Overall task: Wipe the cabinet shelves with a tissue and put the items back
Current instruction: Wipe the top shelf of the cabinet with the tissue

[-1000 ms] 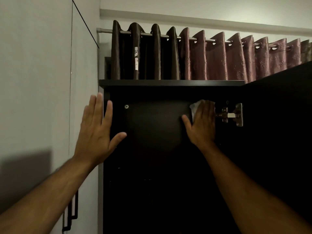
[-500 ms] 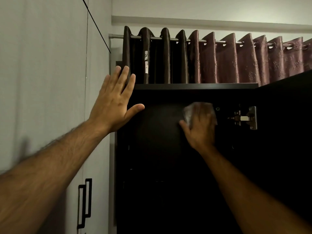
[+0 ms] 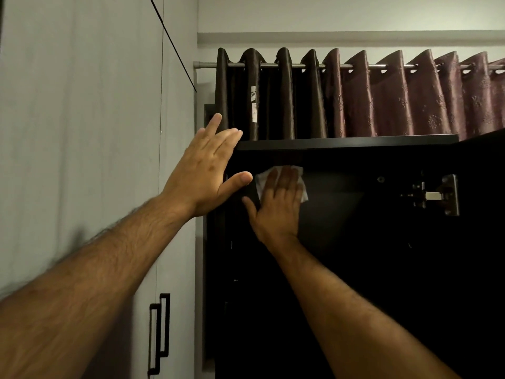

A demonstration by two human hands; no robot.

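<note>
White tissue (image 3: 278, 179) under flat right hand (image 3: 278, 209)

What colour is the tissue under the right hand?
White; the tissue shows against the dark cabinet panel in the head view.

Two bare forearms enter from the lower edge, no sleeves in view. Fine dark hair covers both, thicker along the left forearm. The left hand (image 3: 205, 170) and right hand (image 3: 278, 206) wear no rings, watch, bands or gloves; fingernails are short.
</note>
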